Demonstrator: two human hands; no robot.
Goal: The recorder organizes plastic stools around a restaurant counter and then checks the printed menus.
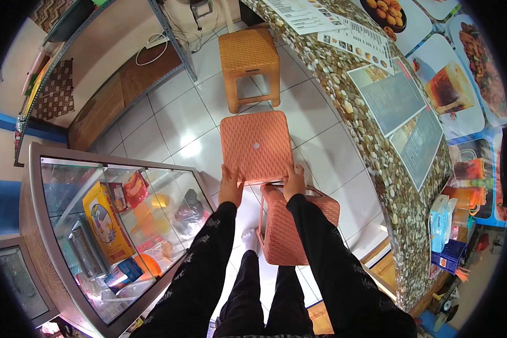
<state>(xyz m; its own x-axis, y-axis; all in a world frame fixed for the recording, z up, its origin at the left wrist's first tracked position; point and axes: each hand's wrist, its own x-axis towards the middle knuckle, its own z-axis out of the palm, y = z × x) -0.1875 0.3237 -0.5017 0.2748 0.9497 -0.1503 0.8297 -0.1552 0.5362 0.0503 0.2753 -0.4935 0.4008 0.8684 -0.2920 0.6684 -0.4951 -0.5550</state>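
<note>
A salmon-coloured plastic stool (256,135) with a woven-pattern square seat and a small hole in its middle is in front of me. My left hand (231,185) is closed on its near left corner, thumb on the seat. At the near right corner, my right hand (294,181) grips the edge in the same way. The undersides of both hands' grips are hidden. Beneath my right forearm is a second salmon stool (281,239), close to the held one and partly covered by my sleeve. Beyond the held stool, an amber woven-pattern stool (249,50) stands upright on the floor.
Left of me stands a glass display case (180,248) with packages inside. A pebble-faced counter (355,107) curves along the right, bearing menu sheets (391,93) and a blue tissue pack (442,222). A metal-framed shelf (118,98) is at the far left. White tiles (177,118) cover the floor.
</note>
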